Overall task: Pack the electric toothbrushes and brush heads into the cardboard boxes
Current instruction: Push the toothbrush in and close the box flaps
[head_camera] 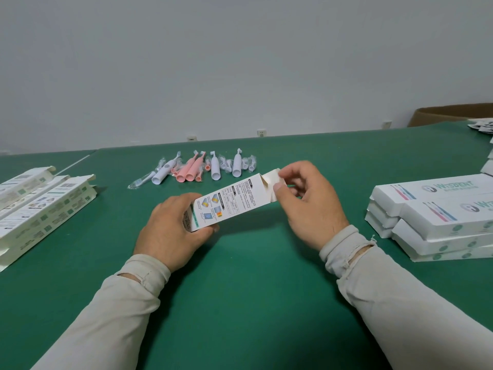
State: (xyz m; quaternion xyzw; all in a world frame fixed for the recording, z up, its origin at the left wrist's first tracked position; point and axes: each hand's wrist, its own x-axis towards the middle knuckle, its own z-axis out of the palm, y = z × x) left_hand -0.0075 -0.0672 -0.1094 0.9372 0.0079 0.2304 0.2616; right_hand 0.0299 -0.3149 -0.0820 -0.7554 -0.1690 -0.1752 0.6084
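Observation:
My left hand (170,231) grips the near end of a white printed cardboard box (229,198), held slanted above the green table (253,276). My right hand (306,204) pinches the box's end flap (270,177) at the far end. Behind the box, white toothbrushes (214,168) and pink toothbrushes (190,170) lie in a row with several bagged brush heads (141,181) among them.
A pile of opened-out boxes (40,206) lies at the left. Stacked white boxes (437,217) sit at the right. More packets (482,126) and a brown carton (448,113) are at the far right edge. A wall stands behind the table.

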